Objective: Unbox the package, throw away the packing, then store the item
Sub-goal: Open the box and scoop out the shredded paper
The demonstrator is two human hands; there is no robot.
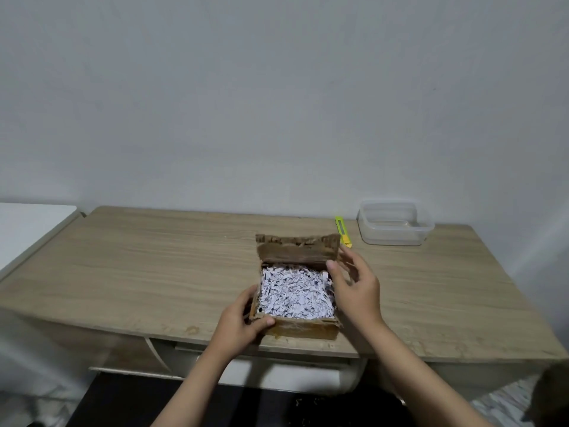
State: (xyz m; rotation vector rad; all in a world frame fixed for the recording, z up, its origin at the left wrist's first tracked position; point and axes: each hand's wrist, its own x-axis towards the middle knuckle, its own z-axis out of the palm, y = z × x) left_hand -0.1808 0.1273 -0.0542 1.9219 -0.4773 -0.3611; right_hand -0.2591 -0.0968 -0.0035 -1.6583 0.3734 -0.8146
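A small brown cardboard box [303,329] sits at the near edge of the wooden desk [154,266]. Its lid flap [297,248] stands raised at the back. White shredded paper [297,292] fills the box to the brim and hides whatever lies beneath. My left hand [240,325] grips the box's front left corner, thumb on the rim. My right hand [354,285] rests against the right side wall, thumb over the rim near the flap, fingers spread.
A yellow-green utility knife [342,231] lies just behind the box. A clear plastic container [394,223] with no lid stands at the back right by the wall. A white surface [27,226] adjoins the desk on the left. Dark floor lies below.
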